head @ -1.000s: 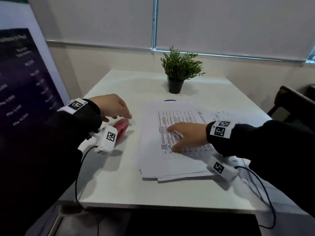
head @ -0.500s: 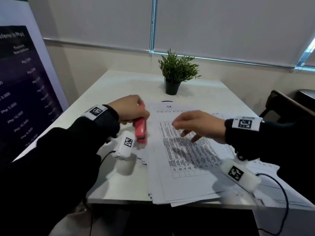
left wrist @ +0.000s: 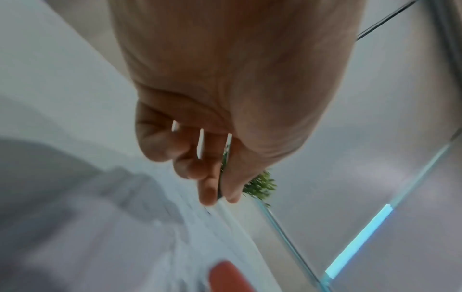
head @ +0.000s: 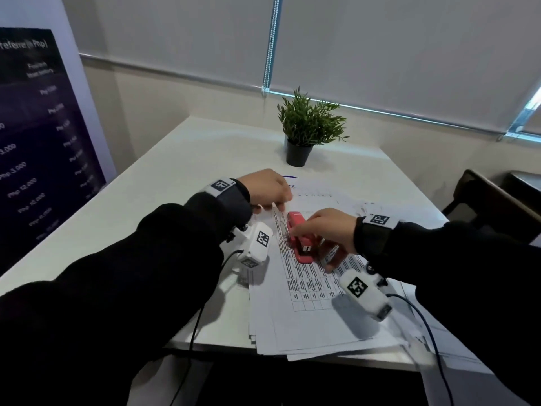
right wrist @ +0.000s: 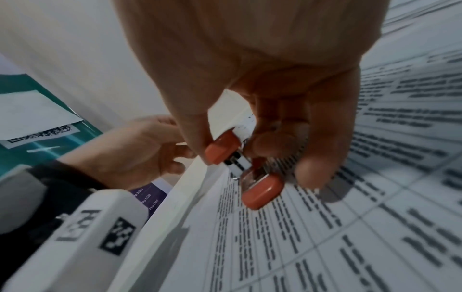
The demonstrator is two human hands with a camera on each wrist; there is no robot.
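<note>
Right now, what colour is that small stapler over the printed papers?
The plastic stapler is coral red; right wrist view shows it best.

The head camera looks down over the table [head: 175,171], toward the plant [head: 310,124] at 12 o'clock. The wrist cameras look closely along the left hand [left wrist: 225,79] and right hand [right wrist: 262,59]. All views share the stapler [head: 301,241] on the papers [head: 307,317].

peso sums on the banner
the dark banner [head: 41,148] reads "(in php)" at its top, then "php 3,000", "php 12,000", "php 10,000"; the right wrist view shows "php 1,500" twice. print on the papers [head: 310,306] is too blurred to read.
</note>
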